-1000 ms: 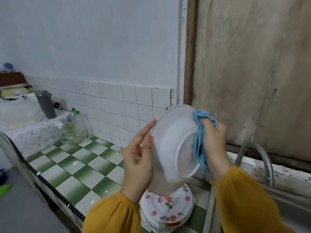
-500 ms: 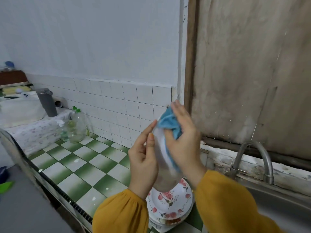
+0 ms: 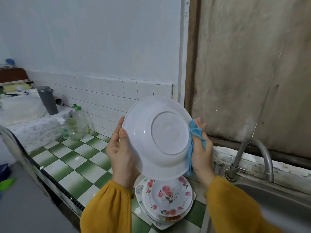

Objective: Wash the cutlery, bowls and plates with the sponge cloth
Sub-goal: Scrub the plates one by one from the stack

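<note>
White bowl (image 3: 156,137) is pinched at its nine o'clock rim by fingers of the left hand (image 3: 120,152); blue cloth (image 3: 195,132), pinched by the right hand (image 3: 202,153), is pressed at three o'clock.

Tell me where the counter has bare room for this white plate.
Bare checkered tiles lie between the clear bottles and the floral plate stack, out to the counter's front edge. Crowded: the stack sits below the white plate, beside the sink rim.
</note>
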A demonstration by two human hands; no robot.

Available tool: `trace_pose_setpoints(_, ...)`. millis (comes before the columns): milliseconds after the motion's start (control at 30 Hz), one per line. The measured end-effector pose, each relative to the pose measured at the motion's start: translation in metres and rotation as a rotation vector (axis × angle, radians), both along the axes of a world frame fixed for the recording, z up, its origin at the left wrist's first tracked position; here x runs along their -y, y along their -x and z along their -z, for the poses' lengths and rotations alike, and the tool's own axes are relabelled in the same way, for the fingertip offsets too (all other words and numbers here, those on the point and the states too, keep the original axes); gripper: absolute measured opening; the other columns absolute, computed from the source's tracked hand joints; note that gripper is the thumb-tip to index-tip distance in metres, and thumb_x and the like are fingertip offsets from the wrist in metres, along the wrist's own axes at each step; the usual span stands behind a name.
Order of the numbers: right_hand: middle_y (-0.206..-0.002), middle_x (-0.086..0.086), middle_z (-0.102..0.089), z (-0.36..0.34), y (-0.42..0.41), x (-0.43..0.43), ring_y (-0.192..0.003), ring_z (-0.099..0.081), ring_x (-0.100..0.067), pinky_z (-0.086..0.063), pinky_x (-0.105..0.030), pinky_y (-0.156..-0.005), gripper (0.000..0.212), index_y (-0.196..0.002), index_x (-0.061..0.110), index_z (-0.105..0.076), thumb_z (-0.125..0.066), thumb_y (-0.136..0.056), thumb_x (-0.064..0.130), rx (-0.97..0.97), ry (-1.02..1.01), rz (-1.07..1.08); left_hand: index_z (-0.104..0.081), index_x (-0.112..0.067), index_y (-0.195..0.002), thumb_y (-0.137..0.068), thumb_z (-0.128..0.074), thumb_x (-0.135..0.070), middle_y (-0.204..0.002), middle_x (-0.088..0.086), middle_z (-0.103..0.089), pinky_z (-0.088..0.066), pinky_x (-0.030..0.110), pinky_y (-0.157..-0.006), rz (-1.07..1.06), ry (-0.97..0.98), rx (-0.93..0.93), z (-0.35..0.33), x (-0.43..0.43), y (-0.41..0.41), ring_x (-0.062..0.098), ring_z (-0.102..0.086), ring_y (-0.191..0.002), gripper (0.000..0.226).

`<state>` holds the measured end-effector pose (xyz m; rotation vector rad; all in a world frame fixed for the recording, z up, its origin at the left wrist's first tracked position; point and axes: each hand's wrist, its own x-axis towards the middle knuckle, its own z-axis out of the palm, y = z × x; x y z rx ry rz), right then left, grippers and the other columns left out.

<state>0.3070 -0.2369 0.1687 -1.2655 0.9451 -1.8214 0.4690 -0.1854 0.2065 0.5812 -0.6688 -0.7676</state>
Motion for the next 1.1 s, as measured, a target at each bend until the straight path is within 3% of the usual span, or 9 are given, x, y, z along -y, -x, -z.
trace_pose_setpoints(133,-0.148,0.008,-0.045,-0.053,0.015,0.012,-0.138,-0.039,-0.009,-0.031,-0.041,-0.117,0.035,-0.132,0.023,-0.056,-0.057,-0.097,0.021,-0.059,-0.070,0.006,-0.061,-0.021,-0.121,-0.093,-0.048,-0.021,-0.100,-0.006,-0.075,-0.054,0.019,-0.080,0.029,0.034,0.252,-0.005,-0.013,0.002,0.009,-0.069,-0.095,0.031)
trace_pose_setpoints(267,-0.148,0.013,-0.038,-0.079,-0.004,-0.006,-0.143,-0.026,-0.009,-0.022,-0.032,-0.120,0.045,-0.138,0.015,-0.051,-0.059,-0.094,0.013,-0.433,0.151,0.040,-0.063,-0.022,-0.117,-0.093,-0.047,-0.018,-0.092,-0.008,-0.076,-0.053,0.016,-0.074,0.045,0.075,0.417,-0.007,-0.021,0.017,0.005,-0.069,-0.086,0.030)
trace_pose_setpoints(433,-0.155,-0.007,-0.035,-0.043,-0.046,-0.039,-0.148,-0.020,-0.030,-0.017,-0.048,-0.121,0.060,-0.144,0.007,-0.045,-0.055,-0.087,0.025,-0.946,0.658,0.282,-0.063,-0.020,-0.117,-0.100,-0.042,-0.006,-0.101,-0.010,-0.074,-0.053,0.016,-0.079,-0.035,0.059,0.319,-0.009,-0.013,0.024,0.005,-0.069,-0.095,0.030)
trace_pose_setpoints(567,-0.161,0.002,-0.019,0.024,-0.040,-0.036,-0.149,-0.013,-0.033,-0.013,-0.057,-0.119,0.060,-0.149,0.015,-0.032,-0.055,-0.094,0.026,-1.034,0.862,0.361,-0.062,-0.025,-0.119,-0.103,-0.041,-0.012,-0.111,-0.003,-0.072,-0.055,0.025,-0.084,-0.087,0.010,0.180,-0.006,-0.003,0.009,0.011,-0.068,-0.101,0.029)
trace_pose_setpoints(700,-0.164,0.004,-0.009,0.056,-0.032,-0.032,-0.151,-0.007,-0.028,-0.012,-0.052,-0.120,0.073,-0.155,0.023,-0.019,-0.047,-0.089,0.013,-0.570,0.557,0.270,-0.063,-0.026,-0.118,-0.098,-0.046,-0.015,-0.110,-0.003,-0.072,-0.055,0.022,-0.080,-0.067,0.015,0.126,-0.003,-0.001,0.004,0.013,-0.068,-0.100,0.028)
trace_pose_setpoints(800,-0.157,0.000,-0.031,0.032,-0.029,-0.027,-0.145,-0.029,-0.012,-0.029,-0.024,-0.116,0.046,-0.142,0.024,-0.041,-0.045,-0.098,0.013,0.052,0.208,0.201,-0.059,-0.020,-0.122,-0.097,-0.046,-0.015,-0.103,-0.006,-0.074,-0.055,0.021,-0.078,-0.036,0.053,0.143,-0.004,-0.002,0.000,0.010,-0.069,-0.095,0.029)
trace_pose_setpoints(900,-0.102,-0.003,-0.067,-0.003,-0.004,-0.003,-0.097,-0.062,-0.017,-0.053,-0.015,-0.073,0.014,-0.096,0.020,-0.066,-0.056,-0.096,0.010,0.441,-0.273,0.251,-0.060,-0.019,-0.121,-0.092,-0.047,-0.020,-0.107,-0.010,-0.073,-0.053,0.020,-0.082,0.015,0.067,0.259,-0.004,-0.004,0.000,0.009,-0.067,-0.101,0.032)
trace_pose_setpoints(967,-0.074,-0.003,-0.058,-0.022,0.014,0.010,-0.070,-0.057,-0.021,-0.046,-0.025,-0.053,0.014,-0.076,0.014,-0.058,-0.057,-0.090,0.013,0.571,-0.494,0.179,-0.062,-0.022,-0.118,-0.094,-0.048,-0.019,-0.113,-0.011,-0.071,-0.051,0.018,-0.086,0.029,0.041,0.303,0.000,-0.003,0.000,0.007,-0.065,-0.108,0.028)
trace_pose_setpoints(1100,-0.063,-0.001,-0.052,-0.037,0.030,0.017,-0.055,-0.052,-0.017,-0.041,-0.024,-0.050,0.023,-0.067,0.017,-0.046,-0.044,-0.090,0.019,0.756,-0.362,-0.034,-0.062,-0.027,-0.121,-0.092,-0.044,-0.041,-0.126,-0.008,-0.064,-0.045,0.033,-0.105,-0.012,-0.159,0.408,0.010,0.000,0.001,0.014,-0.056,-0.122,0.037)
